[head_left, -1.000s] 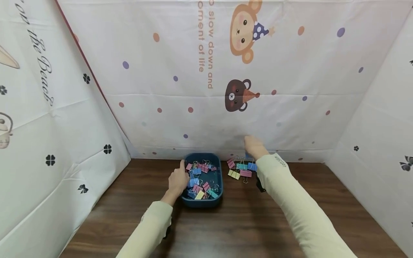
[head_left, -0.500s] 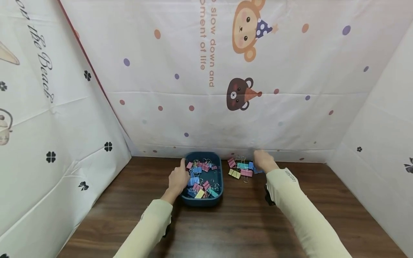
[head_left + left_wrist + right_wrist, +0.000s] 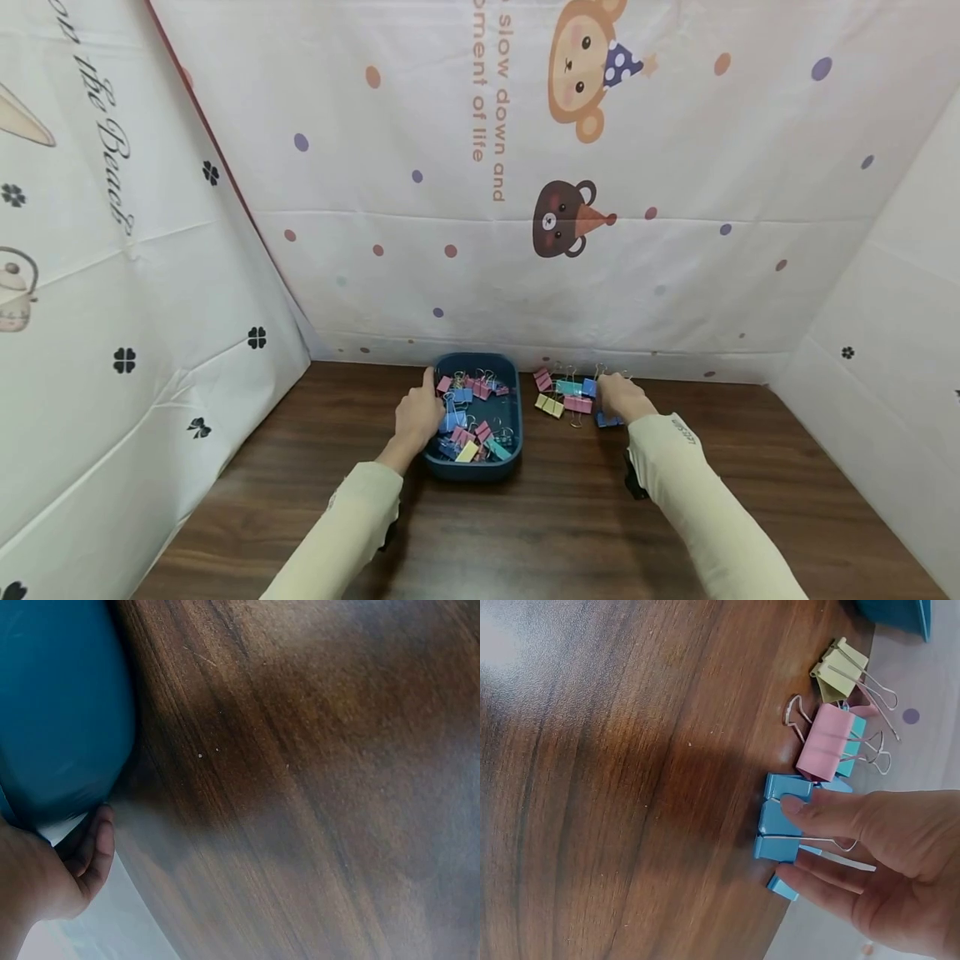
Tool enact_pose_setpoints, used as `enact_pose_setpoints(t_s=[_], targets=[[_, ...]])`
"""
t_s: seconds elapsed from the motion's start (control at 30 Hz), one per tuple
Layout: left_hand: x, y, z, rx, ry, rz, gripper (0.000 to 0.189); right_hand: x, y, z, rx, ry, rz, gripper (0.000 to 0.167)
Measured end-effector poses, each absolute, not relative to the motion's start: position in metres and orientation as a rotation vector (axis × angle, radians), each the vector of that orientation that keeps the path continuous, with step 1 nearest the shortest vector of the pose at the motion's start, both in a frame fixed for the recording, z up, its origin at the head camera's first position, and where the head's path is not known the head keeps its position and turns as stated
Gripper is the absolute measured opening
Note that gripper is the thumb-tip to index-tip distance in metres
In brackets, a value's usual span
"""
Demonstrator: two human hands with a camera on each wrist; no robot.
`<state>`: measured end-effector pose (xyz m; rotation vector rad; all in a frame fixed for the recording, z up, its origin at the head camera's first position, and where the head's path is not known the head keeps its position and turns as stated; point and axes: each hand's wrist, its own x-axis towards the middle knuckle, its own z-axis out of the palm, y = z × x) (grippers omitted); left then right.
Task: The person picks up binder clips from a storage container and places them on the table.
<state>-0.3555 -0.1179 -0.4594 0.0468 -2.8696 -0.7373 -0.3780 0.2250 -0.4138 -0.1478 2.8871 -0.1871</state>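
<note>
My left hand [image 3: 418, 415] holds the left side of a dark blue plastic bin [image 3: 519, 417]. In the left wrist view its curled fingers [image 3: 99, 847] meet the bin's outer wall, and the bin partly hides the grip. Colourful binder clips [image 3: 467, 451] lie heaped inside. To the bin's right, my right hand [image 3: 624, 398] pinches a blue binder clip [image 3: 778, 821] between thumb and fingers, low at the tabletop. Another blue clip [image 3: 783, 886] shows just under the fingers. Beside them lie a pink clip [image 3: 826, 739], a yellow clip [image 3: 550, 406] and a teal clip [image 3: 568, 388].
The brown wooden table [image 3: 555, 533] carries everything. White printed cloth [image 3: 450, 283] hangs close behind the bin and loose clips, with more cloth at the left [image 3: 180, 350] and right [image 3: 892, 350] sides.
My right hand has moved right and down from above the loose clips to the blue clips at their right end. My left hand stays at the bin.
</note>
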Motion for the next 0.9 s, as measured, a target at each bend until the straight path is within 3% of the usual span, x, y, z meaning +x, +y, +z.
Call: enact_pose_setpoints(t_s=[0.57, 0.73, 0.9], targets=[[-0.356, -0.12, -0.461, 0.047, -2.875, -0.753, 0.06, -0.376, 0.221, -0.417, -0.128, 2.912, -0.256, 0.015], [-0.355, -0.12, -0.459, 0.056, -2.871, -0.765, 0.06, -0.378, 0.219, -0.415, -0.139, 2.933, -0.236, 0.007], [-0.353, -0.12, -0.458, 0.056, -2.872, -0.782, 0.06, -0.38, 0.214, -0.402, -0.209, 2.956, -0.136, 0.029]])
